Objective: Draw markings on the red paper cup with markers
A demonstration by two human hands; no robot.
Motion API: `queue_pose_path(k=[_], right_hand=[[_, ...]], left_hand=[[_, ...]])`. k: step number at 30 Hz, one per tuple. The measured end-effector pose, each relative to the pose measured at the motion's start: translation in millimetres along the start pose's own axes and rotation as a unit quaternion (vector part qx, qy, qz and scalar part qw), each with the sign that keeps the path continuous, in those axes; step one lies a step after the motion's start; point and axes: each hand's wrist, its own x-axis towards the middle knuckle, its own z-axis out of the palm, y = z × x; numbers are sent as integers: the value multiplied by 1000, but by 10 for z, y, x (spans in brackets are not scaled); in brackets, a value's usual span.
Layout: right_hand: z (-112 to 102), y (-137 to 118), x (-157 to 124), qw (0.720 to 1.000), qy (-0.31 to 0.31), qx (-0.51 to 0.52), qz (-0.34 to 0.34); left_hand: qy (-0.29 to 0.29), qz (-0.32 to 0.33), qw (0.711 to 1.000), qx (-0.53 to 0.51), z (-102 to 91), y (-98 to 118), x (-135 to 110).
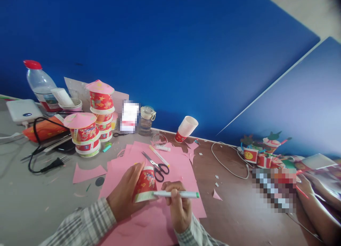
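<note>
A red patterned paper cup (146, 183) is tilted over the pink paper, with my left hand (125, 191) wrapped around its left side. Green colouring shows along the cup's wide rim, which faces me. Between the fingers of my right hand (179, 207) is a white marker (183, 194) with a green end, its tip at the rim of the cup. Just behind the cup, black-handled scissors (157, 167) lie half spread on the pink paper sheets (183, 207). A yellow-white marker (160, 156) and a white marker cap or short pen (163, 148) rest beyond them.
Stacked red cups with pink cone tops (85, 132) stand at the left, near a bottle (42, 86), a black plug cable (50, 164) and a glass jar (146, 119). A stack of paper cups (186, 128) leans against the blue partition (160, 54). Another person's arms (319, 199) are at right.
</note>
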Motion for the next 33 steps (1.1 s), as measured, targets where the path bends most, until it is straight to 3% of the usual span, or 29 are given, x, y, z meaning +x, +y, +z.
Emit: queue_pose_path(k=[11,21,33], right_hand=[[25,-7,16,999,10,-52,3],[-39,22,30,998,33,-11,48],[11,-79,76,995,16,-95,-5]], left_hand=[[-10,-9,1000,-15,-3,-6,-14],[-24,-22,999,-9,-23,2,1],[-20,-21,999,-19,-21,13,1]])
